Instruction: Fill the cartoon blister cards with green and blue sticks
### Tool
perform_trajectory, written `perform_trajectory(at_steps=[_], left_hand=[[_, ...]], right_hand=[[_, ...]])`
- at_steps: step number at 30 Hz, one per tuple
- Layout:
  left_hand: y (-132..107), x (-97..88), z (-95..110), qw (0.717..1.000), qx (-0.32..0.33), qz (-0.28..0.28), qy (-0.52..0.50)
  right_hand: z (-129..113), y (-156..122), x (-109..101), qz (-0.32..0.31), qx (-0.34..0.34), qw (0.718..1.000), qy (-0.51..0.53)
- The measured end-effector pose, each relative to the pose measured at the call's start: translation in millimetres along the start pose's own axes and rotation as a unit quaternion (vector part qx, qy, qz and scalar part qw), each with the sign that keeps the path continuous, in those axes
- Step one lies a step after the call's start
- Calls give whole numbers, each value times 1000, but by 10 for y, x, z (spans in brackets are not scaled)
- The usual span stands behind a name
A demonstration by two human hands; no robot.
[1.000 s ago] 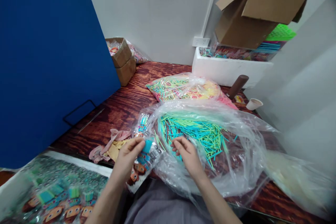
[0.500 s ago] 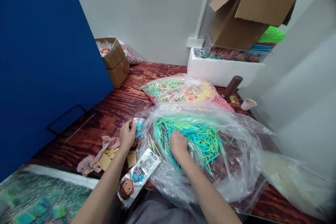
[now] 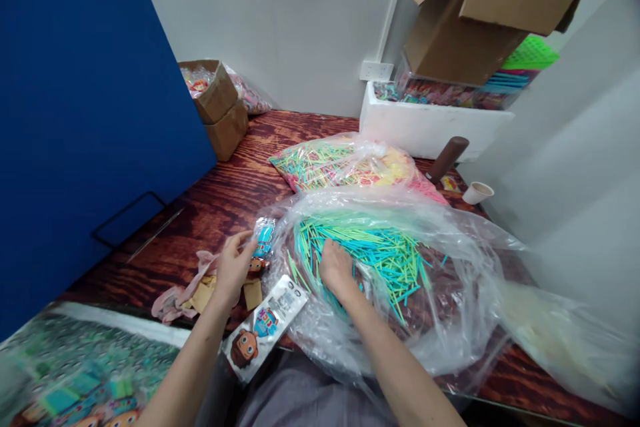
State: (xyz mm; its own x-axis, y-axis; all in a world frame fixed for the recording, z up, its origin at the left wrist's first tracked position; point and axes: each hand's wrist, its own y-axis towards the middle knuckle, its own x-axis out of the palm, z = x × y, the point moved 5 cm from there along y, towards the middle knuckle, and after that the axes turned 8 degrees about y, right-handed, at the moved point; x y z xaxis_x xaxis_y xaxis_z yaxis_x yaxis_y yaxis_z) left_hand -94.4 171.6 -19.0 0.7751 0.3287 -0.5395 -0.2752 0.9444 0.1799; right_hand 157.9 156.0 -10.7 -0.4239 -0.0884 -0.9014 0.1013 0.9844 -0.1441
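My left hand (image 3: 231,268) pinches a small printed packet (image 3: 262,240) that stands up from the table beside a large clear plastic bag (image 3: 450,293). Inside that bag lies a heap of blue and green sticks (image 3: 380,250). My right hand (image 3: 336,268) is inside the bag, fingers curled down onto the sticks; what they hold is hidden. A flat packet with a cartoon face (image 3: 263,327) lies at the table's near edge between my arms. Pink and tan scraps (image 3: 193,290) lie under my left wrist.
A second bag of mixed coloured sticks (image 3: 345,163) lies behind. A blue panel (image 3: 85,113) stands at the left, cardboard boxes (image 3: 220,107) at the back left, a white foam box (image 3: 425,130), brown cylinder (image 3: 447,157) and paper cup (image 3: 477,192) at the right. A tray of filled packets (image 3: 85,373) sits bottom left.
My left hand dropped the cartoon packet at the table edge and reached forward to another small packet. My right hand moved deeper into the bag onto the sticks.
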Motion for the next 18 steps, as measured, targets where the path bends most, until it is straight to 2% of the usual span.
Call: perform_trajectory(at_steps=[5, 9, 14, 18], left_hand=[[-224, -85, -9, 998, -24, -40, -38], [-376, -228, -63, 998, -34, -34, -45], [-488, -387, 77, 1000, 3, -16, -6], [-580, -370, 278, 999, 31, -24, 10]], right_hand=[[169, 75, 4, -29, -3, 997, 70], [350, 151, -5, -56, -20, 983, 172], [445, 161, 36, -91, -11, 935, 343], [481, 102, 55, -85, -9, 888, 452]])
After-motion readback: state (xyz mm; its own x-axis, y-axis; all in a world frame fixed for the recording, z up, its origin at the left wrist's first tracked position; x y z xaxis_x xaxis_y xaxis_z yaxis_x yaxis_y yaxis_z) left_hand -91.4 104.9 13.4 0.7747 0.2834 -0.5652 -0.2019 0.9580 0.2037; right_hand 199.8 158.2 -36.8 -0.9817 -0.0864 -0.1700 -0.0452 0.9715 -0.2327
